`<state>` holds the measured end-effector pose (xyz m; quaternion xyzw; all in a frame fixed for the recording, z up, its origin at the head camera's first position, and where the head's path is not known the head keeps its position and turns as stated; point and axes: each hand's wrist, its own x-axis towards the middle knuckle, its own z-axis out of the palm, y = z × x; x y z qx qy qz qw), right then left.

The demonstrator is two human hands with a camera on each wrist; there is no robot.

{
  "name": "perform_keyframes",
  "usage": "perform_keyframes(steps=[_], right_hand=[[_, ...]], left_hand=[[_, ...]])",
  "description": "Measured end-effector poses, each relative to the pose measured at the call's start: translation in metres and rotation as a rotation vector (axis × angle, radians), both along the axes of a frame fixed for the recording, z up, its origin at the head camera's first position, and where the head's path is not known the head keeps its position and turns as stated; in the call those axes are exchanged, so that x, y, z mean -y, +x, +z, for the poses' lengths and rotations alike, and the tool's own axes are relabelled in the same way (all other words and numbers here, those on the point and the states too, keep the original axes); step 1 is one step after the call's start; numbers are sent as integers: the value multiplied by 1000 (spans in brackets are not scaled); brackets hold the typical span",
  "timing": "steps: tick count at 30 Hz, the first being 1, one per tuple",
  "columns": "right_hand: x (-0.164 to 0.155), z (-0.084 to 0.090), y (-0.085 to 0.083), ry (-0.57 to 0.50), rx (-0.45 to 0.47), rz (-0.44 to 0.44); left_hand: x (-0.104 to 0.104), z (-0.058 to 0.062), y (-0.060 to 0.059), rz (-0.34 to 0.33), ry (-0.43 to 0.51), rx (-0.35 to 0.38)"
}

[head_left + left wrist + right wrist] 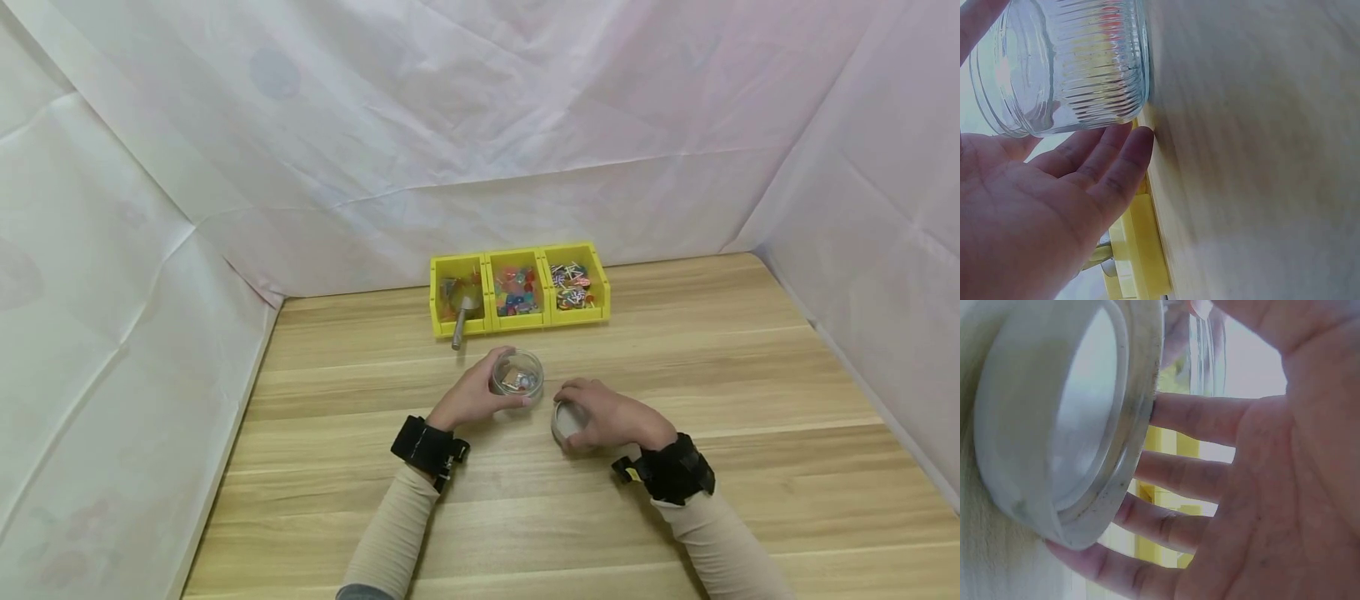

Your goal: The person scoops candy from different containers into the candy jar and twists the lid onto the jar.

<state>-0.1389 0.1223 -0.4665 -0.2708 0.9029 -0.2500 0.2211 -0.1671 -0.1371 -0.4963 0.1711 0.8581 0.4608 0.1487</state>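
A clear ribbed glass jar (pixel 531 385) stands upright on the wooden table, with a few small wrapped pieces at its bottom. My left hand (pixel 476 393) holds it from the left side, thumb at the front and fingers round the back, as the left wrist view shows with the jar (pixel 1097 69) lying against the fingers. To the right of the jar, my right hand (pixel 611 417) grips a round whitish lid (pixel 567 423) by its edge. In the right wrist view the lid (pixel 1029 419) is tilted, its hollow inside facing the palm, its lower edge close to the tabletop.
Behind the jar stand three joined yellow bins (pixel 517 325) filled with colourful small candies, beads and lollipops. A metal scoop (pixel 459 332) leans out over the front of the left bin. White cloth (pixel 480 183) hangs round the back and sides of the table.
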Motion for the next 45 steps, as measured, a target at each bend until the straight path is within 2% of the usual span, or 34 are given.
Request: perform_keyframes(steps=[4,9,15,20,27,34,45], right_hand=[[-4,0,-2,-30,-19,-21],[-8,2,-6,-50,-30,-85],[-13,3,-9,-63,-86,-159],[-16,3,-12,-95,-105,-176],[-18,2,-13,-107,-62,-182],[-17,4,-12,-121,-34,-224],[-18,2,-14,-187,-92,-267]], left_hand=[[0,0,1,0,4,-1],[0,0,1,0,7,0],[0,0,1,2,6,4],[0,0,1,3,5,8],[0,-1,0,0,0,8],[-1,-1,0,-3,2,2],[-1,-2,-1,-1,7,11]])
